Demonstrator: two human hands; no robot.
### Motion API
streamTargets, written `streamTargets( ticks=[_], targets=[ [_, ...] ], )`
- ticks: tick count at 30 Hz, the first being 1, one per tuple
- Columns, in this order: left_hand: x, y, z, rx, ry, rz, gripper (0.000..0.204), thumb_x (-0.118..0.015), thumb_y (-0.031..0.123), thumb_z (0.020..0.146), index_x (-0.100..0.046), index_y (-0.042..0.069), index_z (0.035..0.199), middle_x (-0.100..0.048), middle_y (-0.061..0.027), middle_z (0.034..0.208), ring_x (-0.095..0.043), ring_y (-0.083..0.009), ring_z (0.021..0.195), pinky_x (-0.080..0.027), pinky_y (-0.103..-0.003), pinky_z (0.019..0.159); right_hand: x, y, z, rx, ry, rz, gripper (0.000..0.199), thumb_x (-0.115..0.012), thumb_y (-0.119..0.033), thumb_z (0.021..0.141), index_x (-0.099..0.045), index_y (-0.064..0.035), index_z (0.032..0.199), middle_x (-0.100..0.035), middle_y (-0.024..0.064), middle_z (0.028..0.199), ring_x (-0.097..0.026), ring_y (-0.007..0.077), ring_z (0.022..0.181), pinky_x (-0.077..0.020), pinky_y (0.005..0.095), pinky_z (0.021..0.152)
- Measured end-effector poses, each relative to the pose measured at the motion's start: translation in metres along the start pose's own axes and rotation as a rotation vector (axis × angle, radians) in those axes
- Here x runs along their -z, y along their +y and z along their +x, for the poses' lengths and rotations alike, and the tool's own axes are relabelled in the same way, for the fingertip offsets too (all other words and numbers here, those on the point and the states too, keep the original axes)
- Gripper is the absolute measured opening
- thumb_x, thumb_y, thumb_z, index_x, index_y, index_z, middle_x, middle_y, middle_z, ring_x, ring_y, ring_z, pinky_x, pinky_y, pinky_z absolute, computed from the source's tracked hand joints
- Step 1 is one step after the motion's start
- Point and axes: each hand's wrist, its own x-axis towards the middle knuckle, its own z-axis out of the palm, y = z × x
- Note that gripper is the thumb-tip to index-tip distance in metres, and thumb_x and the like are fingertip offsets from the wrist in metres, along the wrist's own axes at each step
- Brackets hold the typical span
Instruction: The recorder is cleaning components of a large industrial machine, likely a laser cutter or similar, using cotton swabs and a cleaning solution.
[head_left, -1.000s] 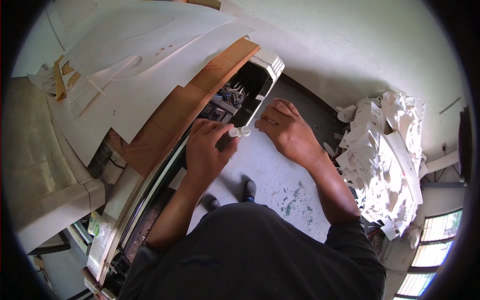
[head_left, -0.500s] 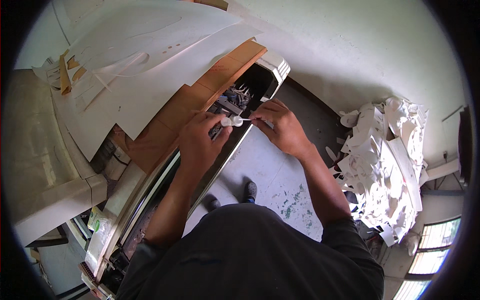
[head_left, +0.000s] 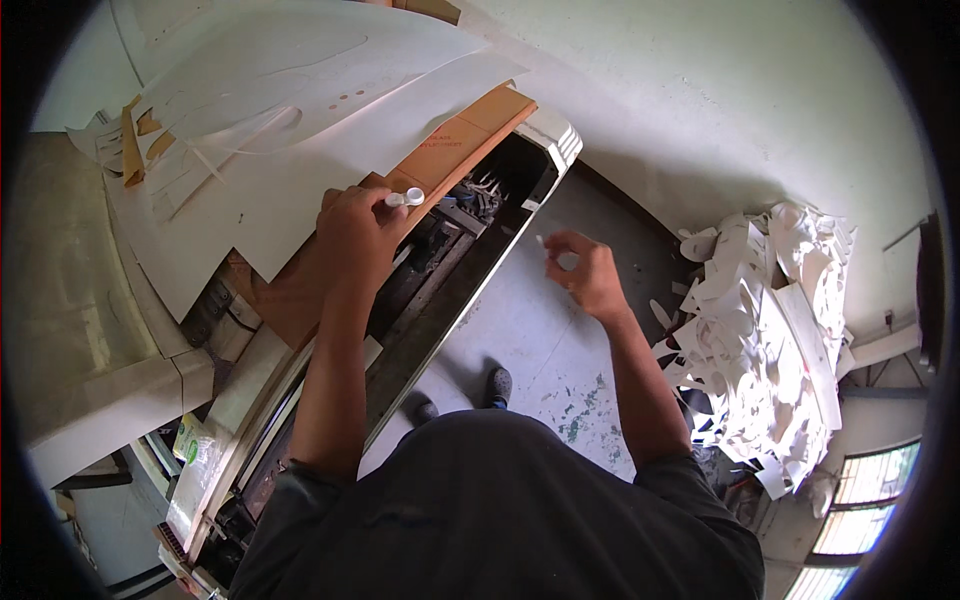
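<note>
Over the edge of the brown cardboard (head_left: 455,140), my left hand (head_left: 352,235) is closed around a small white plastic bottle (head_left: 408,198). Its round, pale end sticks out past my fingertips toward the right. My right hand (head_left: 590,278) is apart from it, above the grey floor, with thumb and fingers curled into a ring. A tiny thin white piece (head_left: 541,241) shows at those fingertips; its kind is too small to make out. Below and between the hands runs the open, dark trough of a machine (head_left: 430,255) with metal parts inside.
Large white sheets (head_left: 290,130) with cut-out shapes lie over the cardboard at the left. A tall heap of white scraps (head_left: 765,330) stands on the right by the pale wall. A beige machine housing (head_left: 85,270) fills the far left. My shoes (head_left: 498,385) stand on the worn grey floor.
My left hand has moved up and left with the white bottle, over the cardboard. My right hand has drawn away to the right and slightly down, with the thin white piece.
</note>
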Motion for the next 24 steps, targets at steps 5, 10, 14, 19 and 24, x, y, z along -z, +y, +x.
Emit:
streamTargets(
  ticks=[5,10,14,19,24],
  targets=[
    [-0.004,-0.005,0.003,0.013,0.001,0.024,0.023,-0.091,0.019,0.088,-0.083,0.005,0.105,-0.079,-0.0077,0.102,-0.07,-0.0309,0.101,-0.057,-0.046,0.096,0.033,0.112,-0.046,-0.419,0.218,-0.193,0.025,-0.083,-0.013,0.081,-0.074,0.0014,0.099,-0.08,0.0192,0.097,-0.078,0.0327,0.087,-0.0606,0.0417,0.084],
    [0.016,0.01,0.003,0.047,-0.051,0.071,0.033,-0.093,0.022,0.086,-0.08,0.008,0.113,-0.078,-0.009,0.103,-0.068,-0.0324,0.104,-0.057,-0.046,0.094,0.09,0.224,-0.126,-0.608,0.288,-0.411,0.023,-0.08,-0.02,0.079,-0.073,0.0001,0.088,-0.075,0.0154,0.08,-0.074,0.0304,0.078,-0.059,0.0421,0.078],
    [0.027,0.015,-0.016,-0.023,0.046,0.039,0.036,-0.092,0.022,0.087,-0.079,0.008,0.118,-0.075,-0.0094,0.103,-0.066,-0.0331,0.102,-0.056,-0.046,0.092,0.103,0.249,-0.173,-0.626,0.489,-0.398,0.021,-0.08,-0.02,0.077,-0.073,-0.0015,0.085,-0.075,0.0127,0.079,-0.074,0.0271,0.076,-0.0582,0.0428,0.074],
    [0.026,0.032,-0.07,-0.378,0.081,-0.26,0.033,-0.087,0.018,0.091,-0.079,0.008,0.121,-0.071,-0.0087,0.103,-0.066,-0.0323,0.101,-0.055,-0.046,0.088,0.083,0.227,-0.146,-0.716,0.278,-0.428,0.023,-0.081,-0.02,0.078,-0.075,-0.0024,0.091,-0.078,0.0111,0.085,-0.076,0.024,0.079,-0.0607,0.0411,0.08],
    [-0.022,0.013,-0.129,-0.384,-0.168,-0.339,0.032,-0.088,0.019,0.089,-0.081,0.01,0.118,-0.074,-0.0075,0.107,-0.067,-0.0319,0.107,-0.056,-0.045,0.092,0.012,0.178,-0.059,-0.465,0.179,-0.141,0.031,-0.085,-0.016,0.083,-0.079,-0.0008,0.109,-0.083,0.0142,0.102,-0.082,0.026,0.096,-0.0622,0.0379,0.089]
  ],
)
